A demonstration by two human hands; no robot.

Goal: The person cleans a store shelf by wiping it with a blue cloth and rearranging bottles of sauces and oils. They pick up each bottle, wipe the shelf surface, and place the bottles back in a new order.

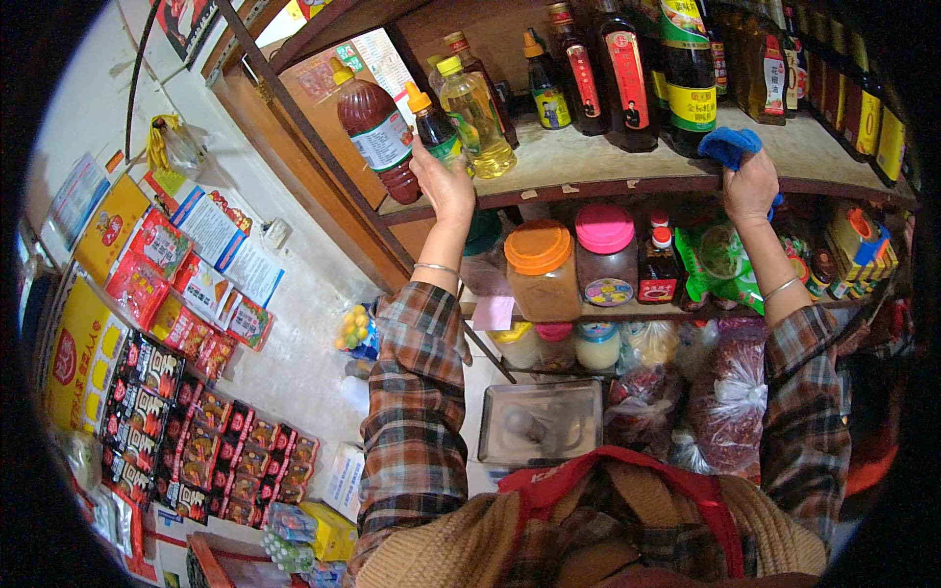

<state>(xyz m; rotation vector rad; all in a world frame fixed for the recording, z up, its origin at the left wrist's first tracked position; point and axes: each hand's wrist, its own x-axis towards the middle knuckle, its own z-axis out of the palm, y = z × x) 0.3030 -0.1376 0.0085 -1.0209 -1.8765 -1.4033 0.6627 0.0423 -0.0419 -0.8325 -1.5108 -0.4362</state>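
My left hand [447, 182] grips a small dark sauce bottle [434, 121] with an orange cap and green label, at the left end of the upper shelf [581, 158]. Left of it stands a large plastic bottle of red-brown liquid [373, 117] with a yellow cap. A clear bottle of yellow oil [478, 121] is just to its right. My right hand [751, 187] holds a folded blue cloth [729, 147] at the shelf's front edge. The cloth is close to a dark bottle with a yellow label [689, 95]; whether they touch, I cannot tell.
Several dark glass bottles [628, 81] line the upper shelf. Below are an orange-lidded jar [540, 272], a pink-lidded jar [605, 257] and a green bag [724, 261]. A metal tray [540, 422] and filled plastic bags [728, 397] sit lower. Packets [213, 448] hang on the left wall.
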